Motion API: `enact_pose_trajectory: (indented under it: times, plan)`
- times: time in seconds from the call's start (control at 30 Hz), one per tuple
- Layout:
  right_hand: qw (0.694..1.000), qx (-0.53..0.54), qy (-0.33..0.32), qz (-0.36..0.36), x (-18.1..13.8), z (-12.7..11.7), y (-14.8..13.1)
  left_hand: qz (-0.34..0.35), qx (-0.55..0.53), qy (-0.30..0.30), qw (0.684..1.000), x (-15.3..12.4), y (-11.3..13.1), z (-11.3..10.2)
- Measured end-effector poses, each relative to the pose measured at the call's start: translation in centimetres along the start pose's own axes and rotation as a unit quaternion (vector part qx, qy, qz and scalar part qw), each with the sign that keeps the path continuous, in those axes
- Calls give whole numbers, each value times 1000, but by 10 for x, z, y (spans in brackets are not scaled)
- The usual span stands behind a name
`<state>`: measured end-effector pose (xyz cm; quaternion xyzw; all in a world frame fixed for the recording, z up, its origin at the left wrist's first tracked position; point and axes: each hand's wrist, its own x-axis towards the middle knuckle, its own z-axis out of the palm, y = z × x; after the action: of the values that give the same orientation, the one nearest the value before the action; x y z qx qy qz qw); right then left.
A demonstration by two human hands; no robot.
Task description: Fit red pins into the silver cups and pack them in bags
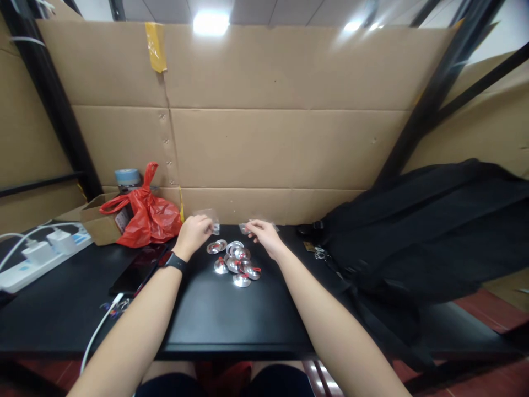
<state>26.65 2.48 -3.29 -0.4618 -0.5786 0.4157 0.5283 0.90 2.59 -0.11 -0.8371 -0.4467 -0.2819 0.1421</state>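
Several small silver metal discs with red cords (pixel 235 262) lie in a loose pile on the black table (pixel 223 314). My left hand (pixel 195 231) is curled just left of the pile and grips a small clear plastic bag (pixel 210 216). My right hand (pixel 261 231) is beyond the pile on its right, fingers pinched on another clear plastic bag (pixel 248 226) lying near the cardboard wall. A black watch band sits on my left wrist.
A red plastic bag (pixel 146 218) and an open cardboard box (pixel 99 223) stand at the back left, with a white power strip (pixel 37 256) and a dark phone (pixel 138 270). A black backpack (pixel 413 231) fills the right side. Cardboard walls close the back.
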Motion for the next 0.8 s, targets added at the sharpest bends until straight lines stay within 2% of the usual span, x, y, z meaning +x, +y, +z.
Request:
enact_pose_trajectory:
  times: [0.17, 0.27, 0.43, 0.8]
  plan:
    - [980, -169, 32, -98, 10, -14, 16, -83, 24, -23, 996, -9, -28, 11]
    - [951, -286, -5, -116, 13, -16, 24, -124, 40, -47, 990, -12, -31, 23]
    - [892, -431, -80, -109, 12, -12, 29, -136, 49, -91, 985, -11, -30, 38]
    - [844, -519, -110, -79, 3, -9, 22, -142, 31, -182, 972, -6, -29, 57]
